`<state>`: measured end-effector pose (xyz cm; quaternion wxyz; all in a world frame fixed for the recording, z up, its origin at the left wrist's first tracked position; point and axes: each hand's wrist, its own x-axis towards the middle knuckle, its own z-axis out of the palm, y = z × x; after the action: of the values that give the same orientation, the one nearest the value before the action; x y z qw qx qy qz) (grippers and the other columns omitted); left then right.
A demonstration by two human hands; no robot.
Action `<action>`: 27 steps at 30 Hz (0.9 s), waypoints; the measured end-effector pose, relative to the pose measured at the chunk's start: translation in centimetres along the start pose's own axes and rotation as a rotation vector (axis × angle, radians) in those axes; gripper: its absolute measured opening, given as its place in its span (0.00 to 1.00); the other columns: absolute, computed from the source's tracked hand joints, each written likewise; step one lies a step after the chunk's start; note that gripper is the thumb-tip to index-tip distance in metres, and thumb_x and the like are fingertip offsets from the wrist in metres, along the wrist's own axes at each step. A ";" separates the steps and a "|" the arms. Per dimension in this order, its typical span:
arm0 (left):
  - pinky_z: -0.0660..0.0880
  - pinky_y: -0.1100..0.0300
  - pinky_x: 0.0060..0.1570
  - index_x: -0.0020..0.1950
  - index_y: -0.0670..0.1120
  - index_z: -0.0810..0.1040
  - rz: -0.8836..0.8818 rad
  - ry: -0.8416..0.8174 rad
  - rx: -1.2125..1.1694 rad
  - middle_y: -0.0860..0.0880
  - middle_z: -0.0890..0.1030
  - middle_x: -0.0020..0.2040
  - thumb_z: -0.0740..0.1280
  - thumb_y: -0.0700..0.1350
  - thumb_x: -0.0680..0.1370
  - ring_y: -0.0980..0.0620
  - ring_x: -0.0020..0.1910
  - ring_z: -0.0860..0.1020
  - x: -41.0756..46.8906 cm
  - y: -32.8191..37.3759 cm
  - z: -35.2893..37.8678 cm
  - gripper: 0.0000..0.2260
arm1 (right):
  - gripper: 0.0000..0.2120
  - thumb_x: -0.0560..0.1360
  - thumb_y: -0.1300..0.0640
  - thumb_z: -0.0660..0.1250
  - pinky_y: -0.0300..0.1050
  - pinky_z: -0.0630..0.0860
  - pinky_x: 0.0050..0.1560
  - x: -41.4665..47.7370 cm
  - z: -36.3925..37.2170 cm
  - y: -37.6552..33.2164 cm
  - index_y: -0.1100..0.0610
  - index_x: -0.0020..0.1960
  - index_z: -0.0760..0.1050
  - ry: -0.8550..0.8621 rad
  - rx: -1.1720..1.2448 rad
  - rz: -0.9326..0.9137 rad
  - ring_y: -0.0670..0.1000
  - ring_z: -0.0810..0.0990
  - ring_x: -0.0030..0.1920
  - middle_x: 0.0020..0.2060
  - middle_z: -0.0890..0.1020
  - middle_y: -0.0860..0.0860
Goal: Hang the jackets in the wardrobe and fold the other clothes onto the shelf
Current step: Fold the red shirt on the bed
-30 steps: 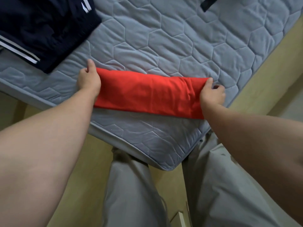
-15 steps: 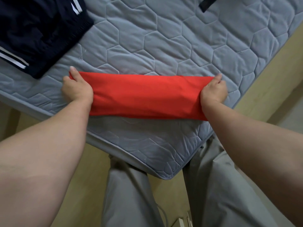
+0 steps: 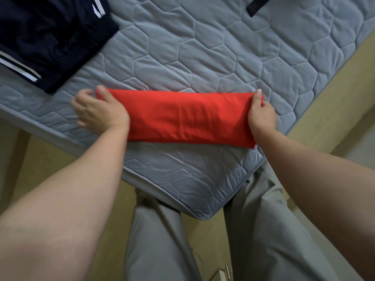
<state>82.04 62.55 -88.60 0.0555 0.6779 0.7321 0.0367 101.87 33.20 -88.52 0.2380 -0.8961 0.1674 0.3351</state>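
Your fingers [image 3: 268, 107] curl at the ends of the red garment [image 3: 188, 118]. The right hand [image 3: 261, 116] pinches its right end, thumb on top. The left hand [image 3: 99, 112] is blurred but seems to grip the left end the same way. The garment lies as a long folded band on the mattress [image 3: 182, 179], near its corner and apart from the navy striped garment [image 3: 46, 37]. You look midway through folding. Next, you probably need to bring one end over the other, edges matched.

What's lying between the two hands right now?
The folded red garment, spanning from left hand to right hand on the grey mattress; the head view shows it.
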 end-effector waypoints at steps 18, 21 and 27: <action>0.49 0.44 0.79 0.82 0.42 0.54 0.722 -0.326 0.118 0.45 0.56 0.82 0.43 0.58 0.84 0.46 0.81 0.53 -18.7 4.8 6.9 0.30 | 0.20 0.84 0.42 0.55 0.32 0.65 0.34 -6.2 -4.0 -5.5 0.50 0.37 0.61 0.174 0.204 -0.404 0.36 0.71 0.30 0.27 0.72 0.38; 0.49 0.44 0.79 0.82 0.42 0.55 0.744 -0.410 0.059 0.45 0.55 0.82 0.46 0.57 0.84 0.47 0.81 0.53 -20.2 5.8 6.2 0.30 | 0.19 0.83 0.40 0.57 0.30 0.66 0.33 -7.3 -5.4 -6.0 0.50 0.38 0.63 0.166 0.222 -0.378 0.35 0.72 0.28 0.29 0.71 0.41; 0.49 0.46 0.78 0.82 0.42 0.53 0.838 -0.549 -0.013 0.45 0.53 0.82 0.48 0.58 0.81 0.48 0.82 0.50 -17.0 5.1 3.4 0.33 | 0.17 0.79 0.39 0.65 0.29 0.67 0.36 -10.9 -5.3 -7.7 0.50 0.43 0.67 0.083 0.164 -0.430 0.35 0.73 0.32 0.32 0.73 0.40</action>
<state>88.79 45.96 -90.73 0.2310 0.8980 0.3549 -0.1196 100.34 38.27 -75.20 0.3687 -0.9018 0.0089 0.2250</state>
